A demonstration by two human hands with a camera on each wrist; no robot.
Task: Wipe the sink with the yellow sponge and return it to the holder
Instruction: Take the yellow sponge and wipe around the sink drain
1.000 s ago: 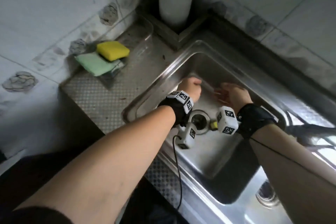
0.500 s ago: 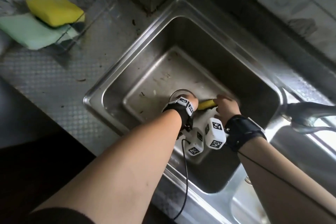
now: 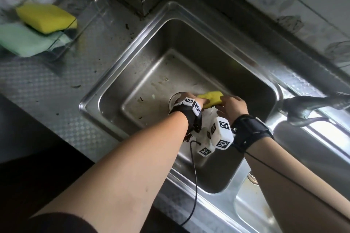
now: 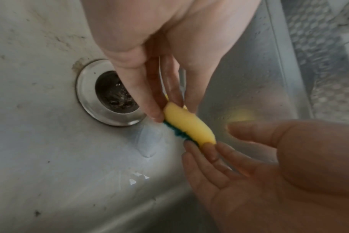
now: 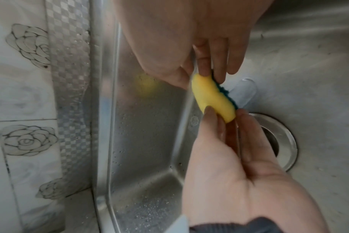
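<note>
A yellow sponge (image 3: 210,97) with a green scouring side is held just above the steel sink (image 3: 132,58) floor, beside the drain (image 4: 110,94). My left hand (image 3: 203,102) pinches one end of it between thumb and fingers. My right hand (image 3: 223,100) pinches the other end. In the left wrist view the sponge (image 4: 189,124) is bent between the left hand (image 4: 169,108) above and the right hand (image 4: 211,137) below. The right wrist view shows the sponge (image 5: 211,97) between the right hand (image 5: 201,78) and the left hand (image 5: 225,113). A clear plastic holder (image 3: 85,24) stands on the counter at the back left.
In the holder lie a second yellow sponge (image 3: 45,18) and a pale green cloth (image 3: 22,41). The faucet (image 3: 312,106) reaches in from the right over the sink's rim. Crumbs and specks dot the sink floor and counter. A second basin lies at the lower right.
Both hands have come from the sink's far wall to the floor beside the drain. The sponge now shows fully between them, pinched at both ends.
</note>
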